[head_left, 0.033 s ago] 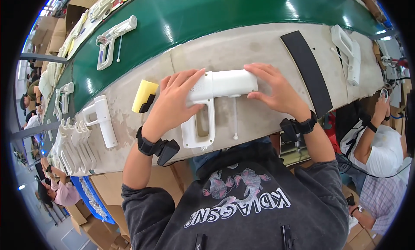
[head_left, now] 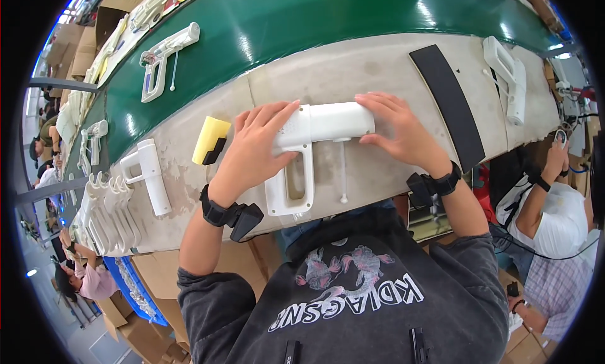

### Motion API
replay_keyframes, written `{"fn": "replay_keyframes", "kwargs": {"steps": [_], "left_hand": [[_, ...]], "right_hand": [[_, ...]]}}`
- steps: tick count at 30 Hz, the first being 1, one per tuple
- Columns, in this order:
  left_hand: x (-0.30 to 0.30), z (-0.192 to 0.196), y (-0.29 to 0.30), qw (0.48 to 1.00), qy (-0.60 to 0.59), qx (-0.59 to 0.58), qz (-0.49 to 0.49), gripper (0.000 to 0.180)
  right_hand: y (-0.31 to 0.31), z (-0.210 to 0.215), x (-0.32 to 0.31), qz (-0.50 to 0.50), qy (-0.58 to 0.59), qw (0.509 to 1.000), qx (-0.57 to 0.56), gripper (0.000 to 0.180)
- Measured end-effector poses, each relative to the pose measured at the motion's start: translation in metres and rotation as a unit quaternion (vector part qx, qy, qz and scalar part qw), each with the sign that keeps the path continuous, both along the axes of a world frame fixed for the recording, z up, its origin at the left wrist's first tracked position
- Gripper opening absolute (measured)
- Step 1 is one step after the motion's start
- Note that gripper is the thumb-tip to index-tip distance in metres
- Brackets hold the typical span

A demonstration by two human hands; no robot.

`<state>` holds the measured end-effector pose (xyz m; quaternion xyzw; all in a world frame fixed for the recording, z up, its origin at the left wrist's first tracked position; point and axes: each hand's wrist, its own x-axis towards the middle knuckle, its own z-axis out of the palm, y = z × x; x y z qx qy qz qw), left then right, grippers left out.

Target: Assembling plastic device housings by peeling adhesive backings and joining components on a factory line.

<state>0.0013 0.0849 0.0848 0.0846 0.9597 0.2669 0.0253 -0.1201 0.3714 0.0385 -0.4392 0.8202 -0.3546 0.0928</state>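
At the left I see a row of curved white parts (head_left: 104, 219) on the pale desk (head_left: 365, 68). Just beside them lies one spare casing (head_left: 154, 178), white, with its loop handle turned to the left. Higher up, on the green surface (head_left: 252, 24), there is a gun-shaped white frame (head_left: 170, 46). Next comes a yellow block (head_left: 210, 137) with a black piece touching its lower right side. My left hand (head_left: 249, 143) is near this block, and it grips the left end of the main casing (head_left: 340, 121), fingers over the top edge and thumb below. This casing is in the middle of the desk, in front of my body; its handle (head_left: 307, 181) points to me, and a thin rod (head_left: 344, 175) with a ball tip lies beside the handle. My right hand (head_left: 406, 131) pinches the right end of the casing between fingers and thumb. Further right, apart from this hand, lies a black strip (head_left: 447, 106), slightly bent. Beyond it another white casing (head_left: 516, 96) rests on the desk.
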Motion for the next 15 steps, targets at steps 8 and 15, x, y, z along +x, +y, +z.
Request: {"fn": "replay_keyframes", "kwargs": {"steps": [8,15], "left_hand": [[0.008,-0.012,0.000,1.000,-0.016,-0.012,0.010,0.081],[-0.021,-0.007,0.003,0.995,-0.066,-0.066,-0.035,0.083]], "right_hand": [[-0.006,-0.009,0.004,-0.010,-0.022,1.000,0.006,0.071],[0.000,-0.009,-0.010,0.005,0.016,1.000,0.019,0.067]]}}
